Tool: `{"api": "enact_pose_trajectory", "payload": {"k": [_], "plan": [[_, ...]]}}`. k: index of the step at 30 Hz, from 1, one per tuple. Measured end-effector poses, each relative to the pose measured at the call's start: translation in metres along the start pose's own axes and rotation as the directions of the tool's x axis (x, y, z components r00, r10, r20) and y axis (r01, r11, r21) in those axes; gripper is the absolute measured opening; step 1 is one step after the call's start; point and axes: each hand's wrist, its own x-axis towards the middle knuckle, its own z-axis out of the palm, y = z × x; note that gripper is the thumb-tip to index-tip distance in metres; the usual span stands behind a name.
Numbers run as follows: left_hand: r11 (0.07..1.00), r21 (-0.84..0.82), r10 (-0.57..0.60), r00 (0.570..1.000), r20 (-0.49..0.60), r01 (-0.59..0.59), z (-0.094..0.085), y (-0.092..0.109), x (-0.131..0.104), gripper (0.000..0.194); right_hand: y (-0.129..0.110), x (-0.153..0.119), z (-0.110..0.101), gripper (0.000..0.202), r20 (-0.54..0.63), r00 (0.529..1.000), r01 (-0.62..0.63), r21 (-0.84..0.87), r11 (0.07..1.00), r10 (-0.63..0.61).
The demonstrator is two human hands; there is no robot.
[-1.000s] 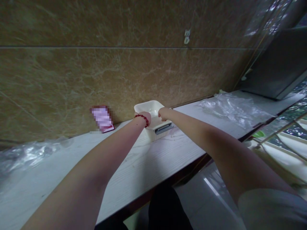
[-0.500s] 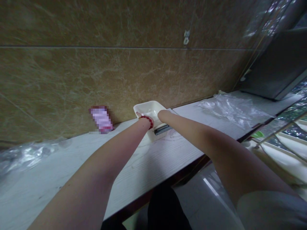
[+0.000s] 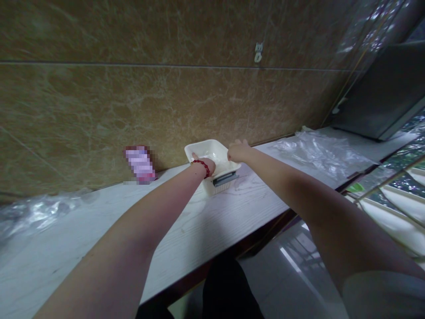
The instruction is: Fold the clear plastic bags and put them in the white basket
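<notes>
A white plastic basket (image 3: 217, 189) with a grey handle piece (image 3: 226, 179) on its near side sits on the white shelf, close to the wall. My left hand (image 3: 206, 164), with a red beaded bracelet at the wrist, reaches down inside the basket. One of its fingers is stretched out toward the left wall of the basket; the others are mostly hidden. At the basket's right rim, my right hand (image 3: 237, 151) has its fingers bent over the edge, gripping it.
A phone-like pink object (image 3: 141, 164), pixelated, leans against the brown marbled wall. Crumpled clear plastic (image 3: 40, 212) lies at the left, more clear film (image 3: 325, 153) at the right. A dark grey box-shaped appliance (image 3: 381, 88) stands at the shelf's far right end.
My right hand has come up out of the basket and moved right onto its rim. My left hand has shifted only slightly inside. The basket has stayed about where it was.
</notes>
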Motion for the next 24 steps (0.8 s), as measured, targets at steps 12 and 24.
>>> {"api": "enact_pose_trajectory", "payload": {"k": [12,24], "plan": [[0.996,-0.063,0.065,0.988,0.142,-0.056,0.001,0.013,0.014,0.029,-0.001,-0.019,-0.008,0.011,-0.109,0.98,0.178,0.106,0.978,-0.166],[0.988,-0.063,0.142,0.989,-0.04,-0.144,-0.009,-0.015,-0.006,0.037,-0.023,0.026,0.022,0.019,0.017,1.0,0.014,0.167,0.986,-0.017]]}}
